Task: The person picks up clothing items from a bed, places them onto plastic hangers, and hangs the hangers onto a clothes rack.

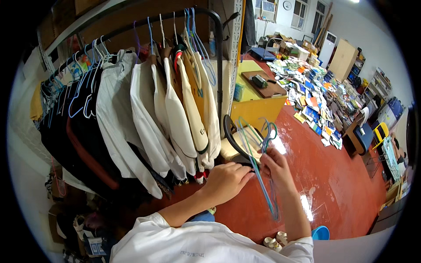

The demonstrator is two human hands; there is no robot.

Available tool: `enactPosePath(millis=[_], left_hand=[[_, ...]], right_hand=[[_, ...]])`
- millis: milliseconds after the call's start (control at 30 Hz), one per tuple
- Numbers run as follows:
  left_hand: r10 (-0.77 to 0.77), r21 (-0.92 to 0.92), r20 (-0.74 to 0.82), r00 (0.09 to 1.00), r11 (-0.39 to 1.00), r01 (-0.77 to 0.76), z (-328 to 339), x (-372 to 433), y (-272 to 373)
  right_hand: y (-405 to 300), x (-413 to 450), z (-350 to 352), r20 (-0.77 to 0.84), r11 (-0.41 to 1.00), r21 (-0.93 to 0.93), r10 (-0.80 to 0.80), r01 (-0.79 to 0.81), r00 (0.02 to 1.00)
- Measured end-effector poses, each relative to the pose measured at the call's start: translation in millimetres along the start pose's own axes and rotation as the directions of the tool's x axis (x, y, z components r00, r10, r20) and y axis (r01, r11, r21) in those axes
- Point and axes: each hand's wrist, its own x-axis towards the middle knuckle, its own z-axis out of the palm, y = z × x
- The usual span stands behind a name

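Observation:
My right hand (276, 167) grips a bunch of thin plastic clothes hangers (254, 161) in blue, green and grey near their hooks. The hooks rise above the fingers, and the long bars hang down in front of the red floor. Close by on the left, my left hand (227, 180) has its fingers bent, with the tips near the hanger bars; whether they pinch a bar is hidden. To the left, a black clothes rack (217, 65) carries white shirts (148, 115), dark garments (88, 141) and several bare hangers (77, 108).
A chair (230, 144) stands behind the hangers, beside a yellow desk (256, 110) with a brown board. Books and papers (312, 95) cover the floor farther back. A blue basin (320, 233) and light clogs (273, 243) are at lower right; bags (95, 243) lie lower left.

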Motion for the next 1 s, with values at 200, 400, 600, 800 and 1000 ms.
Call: enactPosePath(millis=[200,400,600,800,1000], left_hand=[[-0.112,-0.115,-0.123,0.986,0.989,0.098,-27.7,-6.4,-47.0],[-0.244,-0.188,-0.11,0.964,0.957,0.221,-45.2,-25.4,-84.9],[-0.417,-0.172,-0.042,0.908,0.898,0.404,-63.3,-56.6,-108.2],[-0.547,-0.2,-0.04,0.837,0.825,0.529,-63.6,-78.2,-122.0],[-0.547,-0.245,-0.036,0.836,0.816,0.524,-60.6,-84.8,-131.8]], right_hand=[[-103.7,81.8,46.8,0.126,0.986,-0.117,-0.102,0.117,0.987],[-181.8,168.9,106.1,0.244,0.938,-0.256,-0.171,0.233,0.955],[-219.7,247.7,158.8,0.314,0.905,-0.275,-0.235,0.325,0.92],[-245.4,300.8,193.0,0.376,0.86,-0.28,-0.311,0.427,0.873],[-247.9,326.9,212.1,0.369,0.796,-0.49,-0.179,0.355,0.912]])
